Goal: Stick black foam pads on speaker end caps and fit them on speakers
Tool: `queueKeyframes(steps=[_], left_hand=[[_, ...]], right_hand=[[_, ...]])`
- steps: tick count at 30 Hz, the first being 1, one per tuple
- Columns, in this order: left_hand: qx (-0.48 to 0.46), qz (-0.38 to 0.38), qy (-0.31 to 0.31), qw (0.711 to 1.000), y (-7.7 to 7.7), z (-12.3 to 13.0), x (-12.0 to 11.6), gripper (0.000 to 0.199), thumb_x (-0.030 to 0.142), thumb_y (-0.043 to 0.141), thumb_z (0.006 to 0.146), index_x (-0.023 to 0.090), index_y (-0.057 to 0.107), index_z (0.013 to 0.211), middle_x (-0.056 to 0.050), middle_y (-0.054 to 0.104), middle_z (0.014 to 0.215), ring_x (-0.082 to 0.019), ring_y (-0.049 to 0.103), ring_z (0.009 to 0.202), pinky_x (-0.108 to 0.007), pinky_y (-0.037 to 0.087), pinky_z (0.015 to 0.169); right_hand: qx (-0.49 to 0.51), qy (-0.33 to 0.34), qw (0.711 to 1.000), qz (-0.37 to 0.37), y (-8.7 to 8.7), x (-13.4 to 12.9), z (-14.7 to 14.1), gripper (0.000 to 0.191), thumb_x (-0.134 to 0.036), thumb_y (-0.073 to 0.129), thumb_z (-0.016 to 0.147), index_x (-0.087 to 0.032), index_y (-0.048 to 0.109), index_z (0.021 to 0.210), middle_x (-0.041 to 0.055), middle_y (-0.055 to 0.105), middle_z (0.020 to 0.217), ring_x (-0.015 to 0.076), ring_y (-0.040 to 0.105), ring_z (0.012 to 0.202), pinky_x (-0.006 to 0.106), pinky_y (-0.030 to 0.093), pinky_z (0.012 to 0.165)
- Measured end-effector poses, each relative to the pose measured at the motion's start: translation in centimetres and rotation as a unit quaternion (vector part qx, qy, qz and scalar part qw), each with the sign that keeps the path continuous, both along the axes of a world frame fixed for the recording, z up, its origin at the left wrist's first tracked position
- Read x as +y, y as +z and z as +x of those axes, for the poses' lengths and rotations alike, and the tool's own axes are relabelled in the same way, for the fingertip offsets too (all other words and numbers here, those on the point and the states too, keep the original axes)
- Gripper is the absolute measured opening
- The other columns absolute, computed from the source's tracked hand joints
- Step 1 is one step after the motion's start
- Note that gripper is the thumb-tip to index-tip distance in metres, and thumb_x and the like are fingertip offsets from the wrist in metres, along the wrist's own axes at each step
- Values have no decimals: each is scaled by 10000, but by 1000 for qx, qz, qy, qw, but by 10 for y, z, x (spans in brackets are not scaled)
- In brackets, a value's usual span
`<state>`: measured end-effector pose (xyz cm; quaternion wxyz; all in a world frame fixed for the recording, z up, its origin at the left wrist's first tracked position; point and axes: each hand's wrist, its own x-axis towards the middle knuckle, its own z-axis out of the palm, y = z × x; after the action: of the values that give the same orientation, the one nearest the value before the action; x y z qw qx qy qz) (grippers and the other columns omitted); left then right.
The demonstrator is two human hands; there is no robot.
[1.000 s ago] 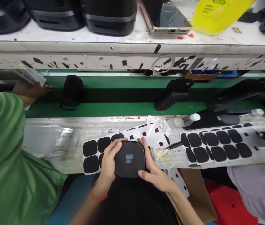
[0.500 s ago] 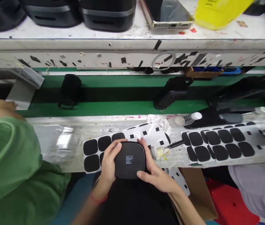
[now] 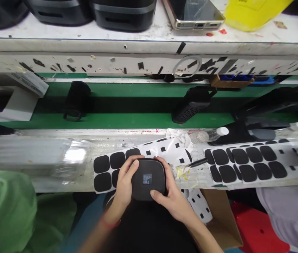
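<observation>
Between my two hands is a black device with rounded corners (image 3: 140,189), its flat face with a small printed label (image 3: 147,179) turned up. My left hand (image 3: 126,179) wraps its left side, thumb near the top left corner. Along the right edge lie the fingers of my right hand (image 3: 170,189), with the thumb pressed on the lower right of the face. Behind the device, a white sheet of black rounded-square stickers (image 3: 102,164) rests on the bench, partly hidden by my hands. To the right, a dark pen-like tool (image 3: 197,162) lies by a small yellow-stained pad (image 3: 181,171).
More sticker sheets (image 3: 247,163) lie at right, near clear bottles (image 3: 216,133). Black cylindrical devices (image 3: 77,100) stand on the green conveyor (image 3: 127,119). A shelf (image 3: 72,38) with a phone (image 3: 196,15) crosses the top. Co-workers sit at left, in a green sleeve (image 3: 6,207), and right.
The co-worker's hand and green sleeve at left have drawn back from the grey-white box. My right thumb has shifted slightly left on the device. The view has moved a little.
</observation>
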<state>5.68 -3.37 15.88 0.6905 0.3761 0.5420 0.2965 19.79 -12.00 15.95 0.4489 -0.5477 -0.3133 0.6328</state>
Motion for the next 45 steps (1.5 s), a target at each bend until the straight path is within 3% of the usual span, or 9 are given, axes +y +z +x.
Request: queueKeyframes(steps=[8, 15, 19, 25, 29, 32, 35, 39, 45], left_hand=[[12, 21, -3, 1000, 1, 2, -3, 300, 472, 599, 912, 253, 714, 1083, -9, 708, 1108, -198, 643, 985, -241, 478, 808], [-13, -20, 11, 1000, 1, 0, -1, 316, 498, 638, 873, 229, 716, 1017, -29, 706, 1029, -210, 651, 922, -254, 496, 752], [-24, 26, -48, 998, 0, -6, 2, 378, 439, 749, 803, 232, 666, 1108, -53, 682, 1110, -233, 645, 1002, -279, 515, 836], [-104, 5, -164, 981, -4, -23, 8, 746, 306, 892, 666, 290, 541, 1324, -49, 680, 1185, -243, 640, 1093, -308, 523, 940], [-93, -37, -107, 989, -3, -21, 2, 609, 349, 851, 730, 279, 592, 1277, -42, 694, 1175, -215, 643, 1064, -266, 534, 896], [-52, -33, -42, 997, -1, -11, -3, 384, 472, 743, 831, 253, 667, 1138, -27, 695, 1097, -176, 646, 965, -222, 538, 802], [-25, -18, -8, 1000, 0, -2, -4, 354, 522, 707, 847, 241, 697, 1062, -19, 691, 1042, -167, 639, 926, -209, 524, 763], [-9, 3, 9, 1000, -3, 1, 0, 336, 512, 705, 843, 238, 714, 1037, -15, 694, 1061, -183, 637, 1002, -213, 504, 830], [-62, 41, -30, 997, -12, -3, 7, 277, 432, 680, 863, 243, 723, 1061, -7, 696, 1128, -188, 633, 1082, -211, 487, 914]], right_hand=[[-121, -96, 987, -54, 4, 11, -13, 740, -427, 761, 780, -259, 373, 1387, 103, 440, 1502, 278, 447, 1400, 388, 443, 1128], [65, 88, 994, -5, 0, 1, 17, 1038, -256, 715, 865, -323, -26, 1589, 84, 166, 1676, 181, 352, 1484, 326, 348, 1194], [49, 93, 994, -13, -3, -1, 18, 1170, -180, 751, 821, -340, -112, 1595, 65, 11, 1709, 184, 252, 1535, 310, 365, 1178], [97, 71, 993, 5, -10, 4, 28, 1066, -244, 808, 814, -412, 107, 1599, -27, 54, 1715, 171, 260, 1536, 294, 350, 1191], [81, 24, 996, 0, -14, 13, 30, 609, -348, 732, 893, -389, 492, 1452, -31, 377, 1626, 170, 417, 1457, 290, 397, 1156], [-21, -74, 997, -11, -12, 23, 17, 360, -475, 657, 915, -263, 673, 1205, 57, 673, 1327, 212, 642, 1201, 330, 519, 1017], [-75, -118, 990, -5, -8, 27, 5, 409, -513, 714, 845, -223, 639, 1124, 67, 708, 1163, 221, 681, 1060, 334, 556, 928], [-56, -35, 998, 7, -8, 20, 0, 827, -421, 879, 697, -265, 436, 1378, 69, 564, 1415, 218, 580, 1269, 317, 494, 1052], [-98, -71, 993, -2, -16, 16, -2, 556, -582, 430, 1012, -287, 410, 1483, 40, 354, 1629, 179, 312, 1512, 370, 273, 1243]])
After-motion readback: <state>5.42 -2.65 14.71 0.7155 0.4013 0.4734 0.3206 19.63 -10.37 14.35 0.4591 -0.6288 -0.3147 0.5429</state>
